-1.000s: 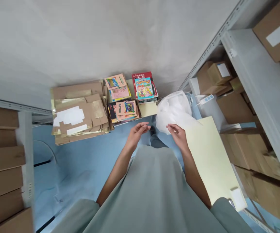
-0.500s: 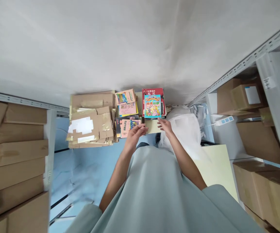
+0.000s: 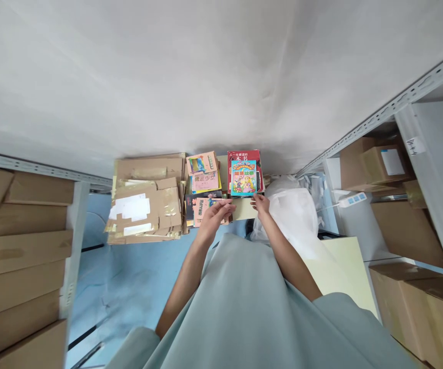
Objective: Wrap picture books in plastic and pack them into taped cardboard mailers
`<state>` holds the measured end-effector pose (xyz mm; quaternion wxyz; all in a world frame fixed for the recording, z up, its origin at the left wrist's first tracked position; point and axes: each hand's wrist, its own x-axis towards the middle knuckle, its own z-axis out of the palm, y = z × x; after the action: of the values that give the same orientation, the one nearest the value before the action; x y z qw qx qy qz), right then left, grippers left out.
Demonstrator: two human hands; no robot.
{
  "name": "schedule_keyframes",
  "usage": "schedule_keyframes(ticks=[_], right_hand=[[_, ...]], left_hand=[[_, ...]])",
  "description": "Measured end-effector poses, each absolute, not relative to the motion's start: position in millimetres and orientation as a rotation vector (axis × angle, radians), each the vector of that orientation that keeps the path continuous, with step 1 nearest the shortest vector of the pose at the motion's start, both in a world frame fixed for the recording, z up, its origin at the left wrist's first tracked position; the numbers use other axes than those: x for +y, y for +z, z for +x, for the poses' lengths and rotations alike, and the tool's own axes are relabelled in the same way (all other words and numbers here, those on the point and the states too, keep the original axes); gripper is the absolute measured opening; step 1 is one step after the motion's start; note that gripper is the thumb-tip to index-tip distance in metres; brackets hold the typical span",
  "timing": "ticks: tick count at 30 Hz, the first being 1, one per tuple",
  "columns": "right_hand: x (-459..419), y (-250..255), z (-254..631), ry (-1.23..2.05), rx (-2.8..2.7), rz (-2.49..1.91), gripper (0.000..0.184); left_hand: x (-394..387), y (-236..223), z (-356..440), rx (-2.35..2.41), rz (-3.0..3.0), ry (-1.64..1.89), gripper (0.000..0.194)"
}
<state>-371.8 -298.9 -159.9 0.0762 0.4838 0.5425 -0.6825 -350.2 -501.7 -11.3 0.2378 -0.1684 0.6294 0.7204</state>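
A blue-covered picture book (image 3: 244,178) with cartoon figures lies on top of a larger red book (image 3: 244,154). My right hand (image 3: 260,204) is at its lower right corner, fingers curled and closed on that edge. My left hand (image 3: 214,219) hovers by a small pink book (image 3: 199,208), partly covering it; its fingers are loosely bent, with the thumb apart and nothing visible in them. Behind, another pink book (image 3: 205,181) lies under a small peach-coloured book (image 3: 201,163). A dark book (image 3: 189,209) shows beneath the nearer pink one.
Flattened cardboard (image 3: 167,205) is piled left of the books. A white plastic bag (image 3: 294,210) bulges on the right. Shelves with cardboard boxes (image 3: 25,246) flank both sides, and a power strip (image 3: 352,200) sits at the right shelf. A pale wall rises behind.
My right hand has closed in on the picture book's lower right corner, its fingers curling. The left hand stays near the pink book. The whole view has shifted slightly.
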Motion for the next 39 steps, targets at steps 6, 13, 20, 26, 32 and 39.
schedule_keyframes(ticks=[6,13,20,26,32,39], right_hand=[[-310.9,-149.5,-359.8,-2.099,1.657,1.449,0.028],[-332.6,-126.4,-361.5,-2.26,1.803,1.477,0.025],[-316.2,-67.5,-268.1,-2.378,2.134,1.247,0.062],[-304.7,-9.9,-121.7,-2.343,2.196,1.449,0.069],[-310.7,19.2,4.2,-2.43,2.15,1.806,0.065],[-305.4,6.1,97.5,-2.585,1.895,2.286,0.063]], left_hand=[[-524.1,-7.8,-334.4,1.683,-0.38,1.995,0.071],[-563.8,-5.0,-305.8,1.647,-0.299,2.025,0.073],[-562.7,-27.3,-272.1,1.621,-0.29,1.986,0.076],[-495.8,-44.8,-240.8,1.485,-0.222,1.786,0.072],[-421.8,-27.8,-191.1,1.277,0.199,1.514,0.071],[-348.6,-5.0,-126.2,1.251,0.452,1.353,0.063]])
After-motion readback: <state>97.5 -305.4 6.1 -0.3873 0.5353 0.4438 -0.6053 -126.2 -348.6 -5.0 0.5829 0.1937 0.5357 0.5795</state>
